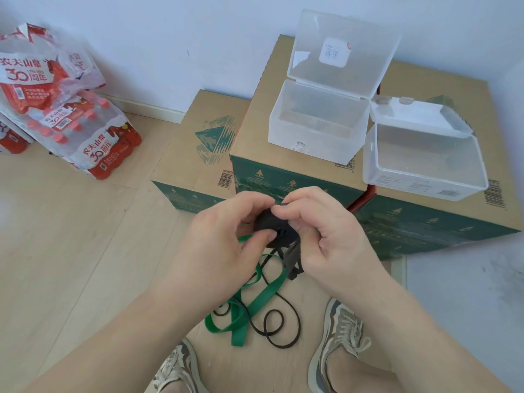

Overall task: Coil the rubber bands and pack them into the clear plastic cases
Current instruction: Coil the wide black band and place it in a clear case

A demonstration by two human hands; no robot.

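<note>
Black rubber band, part-wound into a tight coil and held in mid-air between both hands. The left hand pinches the coil between thumb and fingers, and the right hand pinches its upper edge. An unwound tail hangs below. Step in hand: coiling, apparently unfinished. The next move calls for winding in the tail without letting the coil spring loose, then carrying it to a case. A green band and thin black bands lie on the floor beneath. Beyond, the near case and far-right case stand open on cardboard boxes; their contents cannot be told.
</note>
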